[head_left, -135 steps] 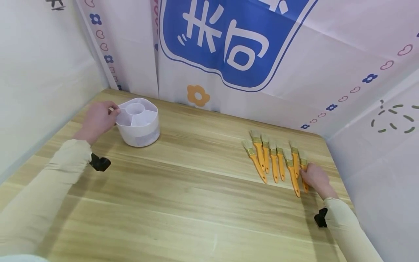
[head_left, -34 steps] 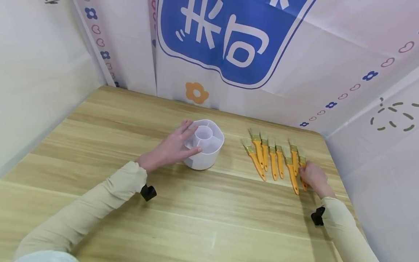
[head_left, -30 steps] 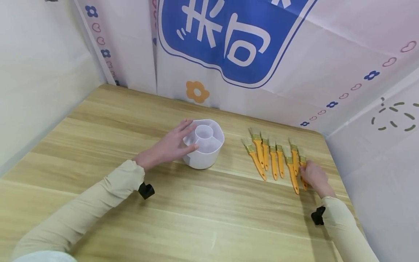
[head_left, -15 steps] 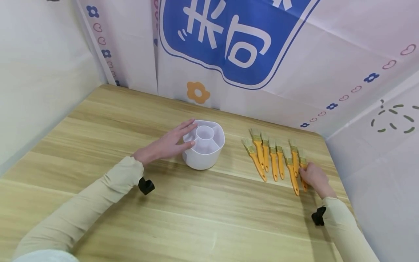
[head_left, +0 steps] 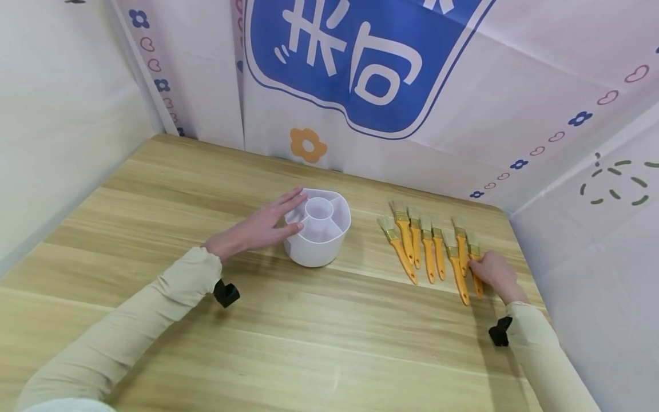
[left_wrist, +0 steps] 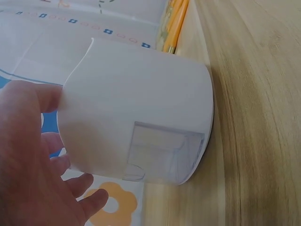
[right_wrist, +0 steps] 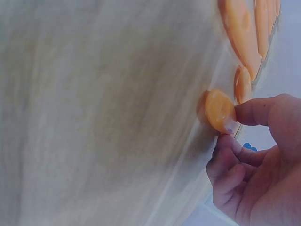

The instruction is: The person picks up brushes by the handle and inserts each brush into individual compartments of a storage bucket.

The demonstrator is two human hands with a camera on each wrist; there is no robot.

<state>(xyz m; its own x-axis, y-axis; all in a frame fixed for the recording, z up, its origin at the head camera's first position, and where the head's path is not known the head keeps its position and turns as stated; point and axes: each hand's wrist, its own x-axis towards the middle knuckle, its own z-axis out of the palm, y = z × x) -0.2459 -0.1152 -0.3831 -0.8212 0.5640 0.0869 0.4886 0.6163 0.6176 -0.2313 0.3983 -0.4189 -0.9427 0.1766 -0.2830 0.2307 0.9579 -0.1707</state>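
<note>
Right now your left hand point(head_left: 257, 229) rests flat-fingered against the white holder point(head_left: 317, 232) mid-desk, steadying it; your right hand point(head_left: 493, 273) pinches the rightmost brush point(head_left: 476, 268) handle, its grip narrow, lifting the end.

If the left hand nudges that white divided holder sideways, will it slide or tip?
The white holder looks empty, thin-walled plastic, so probably light. Its broad flat base on the smooth wooden table suggests sliding rather than tipping. The left hand touches near the rim, so a push there might rock it.
</note>
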